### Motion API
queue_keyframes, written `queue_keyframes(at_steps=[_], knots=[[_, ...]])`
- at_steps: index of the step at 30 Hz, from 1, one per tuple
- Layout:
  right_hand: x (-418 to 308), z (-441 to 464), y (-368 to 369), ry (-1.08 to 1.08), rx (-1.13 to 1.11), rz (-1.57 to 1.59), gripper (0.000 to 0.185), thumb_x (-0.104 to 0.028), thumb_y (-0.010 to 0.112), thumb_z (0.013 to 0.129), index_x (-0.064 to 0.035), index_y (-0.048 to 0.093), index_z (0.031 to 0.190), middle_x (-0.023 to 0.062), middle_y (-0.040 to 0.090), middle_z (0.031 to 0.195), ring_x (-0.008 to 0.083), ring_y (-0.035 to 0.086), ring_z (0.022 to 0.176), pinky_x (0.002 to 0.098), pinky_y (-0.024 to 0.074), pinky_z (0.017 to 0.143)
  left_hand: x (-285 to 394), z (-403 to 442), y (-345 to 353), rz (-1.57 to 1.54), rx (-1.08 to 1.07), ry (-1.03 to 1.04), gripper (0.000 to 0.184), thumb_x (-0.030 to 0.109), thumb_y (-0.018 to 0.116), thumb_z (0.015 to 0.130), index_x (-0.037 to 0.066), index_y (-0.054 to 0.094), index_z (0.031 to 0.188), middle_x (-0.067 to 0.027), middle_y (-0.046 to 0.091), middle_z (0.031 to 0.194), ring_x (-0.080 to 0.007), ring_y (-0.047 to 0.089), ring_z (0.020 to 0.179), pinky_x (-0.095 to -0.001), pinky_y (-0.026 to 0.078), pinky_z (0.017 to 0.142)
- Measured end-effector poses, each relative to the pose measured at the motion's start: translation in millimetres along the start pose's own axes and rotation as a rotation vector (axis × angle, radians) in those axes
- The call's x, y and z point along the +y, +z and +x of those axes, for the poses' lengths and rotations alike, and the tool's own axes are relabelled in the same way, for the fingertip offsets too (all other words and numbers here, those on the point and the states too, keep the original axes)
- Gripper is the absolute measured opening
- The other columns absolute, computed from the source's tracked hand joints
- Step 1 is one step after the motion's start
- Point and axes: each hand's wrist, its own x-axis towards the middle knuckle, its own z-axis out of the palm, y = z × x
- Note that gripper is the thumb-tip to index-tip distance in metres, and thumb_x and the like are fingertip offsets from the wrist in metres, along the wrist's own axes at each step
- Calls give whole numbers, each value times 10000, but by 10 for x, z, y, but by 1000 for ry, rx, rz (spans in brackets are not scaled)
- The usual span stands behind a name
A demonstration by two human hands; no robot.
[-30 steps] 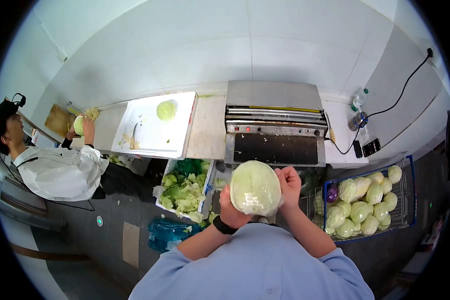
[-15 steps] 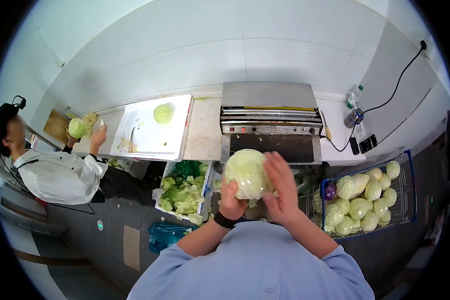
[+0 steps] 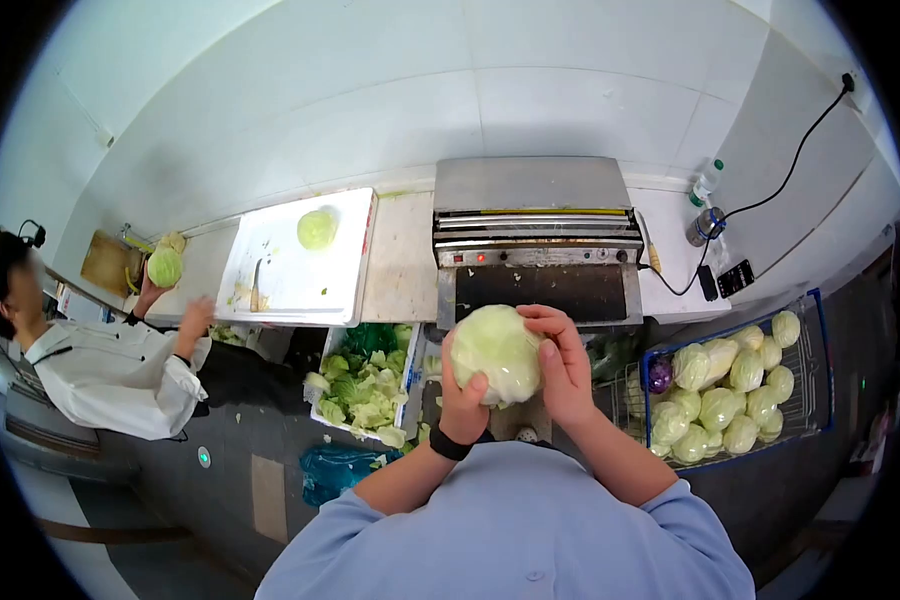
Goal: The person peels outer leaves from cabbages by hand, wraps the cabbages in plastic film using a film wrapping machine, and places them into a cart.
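A pale green cabbage [image 3: 497, 352] in shiny clear film is held up in front of my chest, between both hands. My left hand [image 3: 463, 402] cups its left side, with the thumb on the near face. Against the right side rests my right hand [image 3: 564, 370], its fingers curled over the top. Just beyond the cabbage stands the wrapping machine [image 3: 540, 240], with a dark plate at its front and a lit red light. The underside of the cabbage is hidden from me.
Wrapped cabbages and a purple one [image 3: 660, 375] fill a blue-rimmed cart [image 3: 823, 370] at right. A white tray [image 3: 345, 285] holds a cabbage [image 3: 316, 230] and knife [image 3: 255, 290]. Below is a bin of leaves [image 3: 355, 390]. A co-worker [image 3: 110, 375] stands left, holding a cabbage [image 3: 165, 266].
My right hand has moved in from beside the cabbage and now grips its right side. The co-worker's free hand has dropped lower, away from the cabbage they hold.
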Motion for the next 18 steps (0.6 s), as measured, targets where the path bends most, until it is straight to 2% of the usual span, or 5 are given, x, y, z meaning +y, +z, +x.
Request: queue_keyframes(at_steps=[4,7,8,11,18], knots=[[161,133,-14,126,51,306,395,-234,466,1041,-7,486,1363,183,449,1473,260,462,1330,390,361,1115,72,156,-20,306,-44,171,1075,705,685,800,35,244,1515,-153,453,1428,-276,477,1329,-419,424,1100],[133,261,76,84,124,422,407,-216,450,1046,4,478,1387,165,475,1460,236,475,1329,377,381,1109,108,309,-53,-275,-121,83,937,666,559,904,32,254,1523,-146,435,1473,-280,460,1358,-430,406,1118],[84,306,133,64,176,465,411,-202,447,1045,10,478,1396,157,495,1447,225,487,1322,370,395,1103,147,354,-40,-232,-91,53,886,635,518,934,31,259,1527,-145,427,1488,-281,456,1366,-430,399,1124],[-66,445,220,494,189,605,447,-242,431,1059,35,485,1406,151,569,1372,210,560,1252,353,442,1076,244,497,-51,-118,-64,-7,755,538,429,1002,26,276,1535,-145,411,1520,-281,444,1383,-427,380,1140],[116,506,292,291,223,448,415,-213,449,1055,27,533,1383,121,601,1356,199,591,1207,340,465,1043,544,788,-122,-142,-160,-226,616,444,364,1035,35,369,1496,-140,456,1499,-263,488,1348,-409,389,1135]])
